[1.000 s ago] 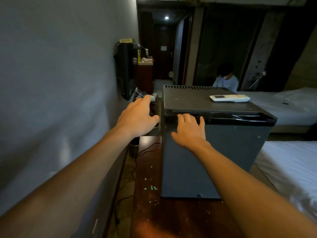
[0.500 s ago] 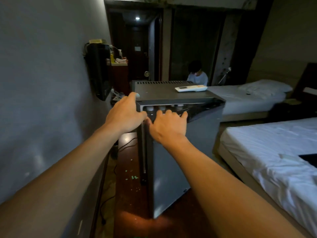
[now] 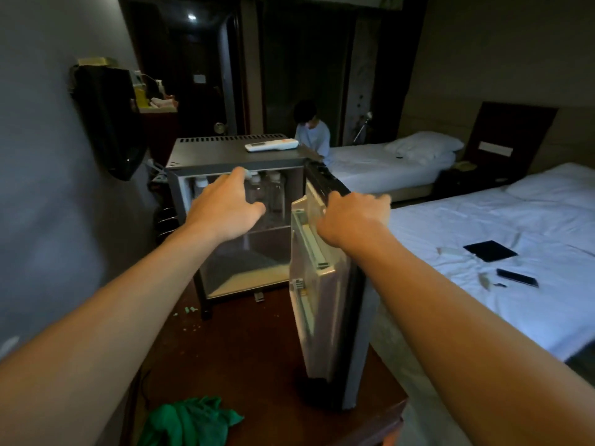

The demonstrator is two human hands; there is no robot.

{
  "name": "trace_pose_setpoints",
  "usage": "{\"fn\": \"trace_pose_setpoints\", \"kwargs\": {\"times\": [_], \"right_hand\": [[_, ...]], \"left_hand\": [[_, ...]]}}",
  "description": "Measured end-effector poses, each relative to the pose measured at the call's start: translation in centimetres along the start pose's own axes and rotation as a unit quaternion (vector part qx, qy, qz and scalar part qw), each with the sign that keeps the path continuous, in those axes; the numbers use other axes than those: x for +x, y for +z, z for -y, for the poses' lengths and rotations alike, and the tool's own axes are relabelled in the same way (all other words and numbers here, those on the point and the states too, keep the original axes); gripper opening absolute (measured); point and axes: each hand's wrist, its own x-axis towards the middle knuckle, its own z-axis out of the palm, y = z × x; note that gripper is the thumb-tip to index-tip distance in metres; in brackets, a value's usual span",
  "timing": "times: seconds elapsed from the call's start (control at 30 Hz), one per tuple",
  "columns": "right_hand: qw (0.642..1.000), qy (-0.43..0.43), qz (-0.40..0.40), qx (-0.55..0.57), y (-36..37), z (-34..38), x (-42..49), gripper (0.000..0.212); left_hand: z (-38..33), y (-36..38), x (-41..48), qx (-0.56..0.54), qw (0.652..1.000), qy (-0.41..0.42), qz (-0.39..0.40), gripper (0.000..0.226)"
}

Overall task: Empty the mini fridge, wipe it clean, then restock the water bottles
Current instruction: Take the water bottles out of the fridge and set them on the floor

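swung fridge door [image 3: 325, 284] from a narrow gap 0.5 s ago to wide open, hinged on the right. gripping its top edge with right hand [image 3: 351, 217], fingers curled over the rim. reaching left hand [image 3: 225, 210] toward the upper shelf, fingers relaxed and slightly spread, holding nothing; cannot tell whether fingertips touch a cap. water bottles [image 3: 277, 191]: 3 in view, clear, upright on the upper shelf inside mini fridge [image 3: 225, 152], partly behind left hand. under the fridge, dark wooden table [image 3: 244, 355]. on the fridge top, white remote [image 3: 272, 144]. at the table's near edge, crumpled green cloth [image 3: 190, 420]. to the right, 2 white beds; on the nearer bed [image 3: 450, 239], dark tablet [image 3: 490, 251] and phone [image 3: 517, 278]. beyond the fridge, seated person [image 3: 314, 130].
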Motion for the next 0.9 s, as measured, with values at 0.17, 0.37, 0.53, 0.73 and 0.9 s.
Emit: {"fn": "trace_pose_setpoints", "kwargs": {"times": [0.17,0.37,0.53,0.73,0.9], "right_hand": [[0.996,0.075,0.043,-0.017,2.1,-3.2,3.3,0.05],[0.989,0.137,0.038,-0.028,6.3,-6.1,8.6,0.063],[0.984,0.168,0.023,-0.044,6.9,-7.8,12.3,0.057],[0.994,0.092,-0.052,-0.001,5.0,-5.4,17.5,0.06],[0.951,-0.142,-0.09,0.258,5.8,2.1,21.6,0.028]], "left_hand": [[-1.6,1.0,3.1,0.019,1.0,0.006,0.018,0.059],[-1.4,3.0,8.2,0.005,1.0,0.017,0.012,0.058],[-0.1,5.2,11.8,0.02,0.998,-0.01,0.053,0.056],[1.2,7.4,15.7,0.023,0.996,-0.063,0.057,0.049],[2.0,8.9,17.8,0.031,0.993,-0.103,0.046,0.027]]}}
